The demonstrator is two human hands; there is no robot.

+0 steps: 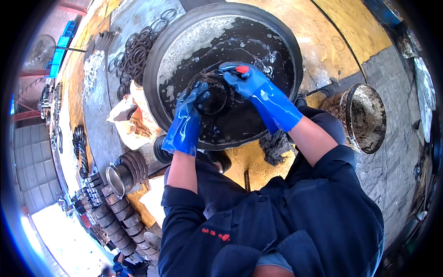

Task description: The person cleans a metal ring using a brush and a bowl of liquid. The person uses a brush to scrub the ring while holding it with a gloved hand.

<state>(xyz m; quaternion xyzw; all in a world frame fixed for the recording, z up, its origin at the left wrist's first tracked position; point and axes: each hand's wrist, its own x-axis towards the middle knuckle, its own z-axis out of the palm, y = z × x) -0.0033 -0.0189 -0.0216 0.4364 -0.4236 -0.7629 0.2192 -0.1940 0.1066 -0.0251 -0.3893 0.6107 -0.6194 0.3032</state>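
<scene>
A wide dark basin holds black liquid with patches of grey foam. Over it my left hand, in a blue rubber glove, grips the left edge of a dark round ring-shaped part. My right hand, gloved the same way, is closed at the upper right rim of that part. A small red patch shows at its fingers, and a thin shiny bit sticks out by the fingertips. Whether these belong to a tool cannot be made out. Wet foam streaks both gloves.
Left of the basin lie a heap of black rings and a crumpled sack. Stacked metal rings stand at lower left. A dirty open bucket is at right. Dark sludge lies by the basin's near edge.
</scene>
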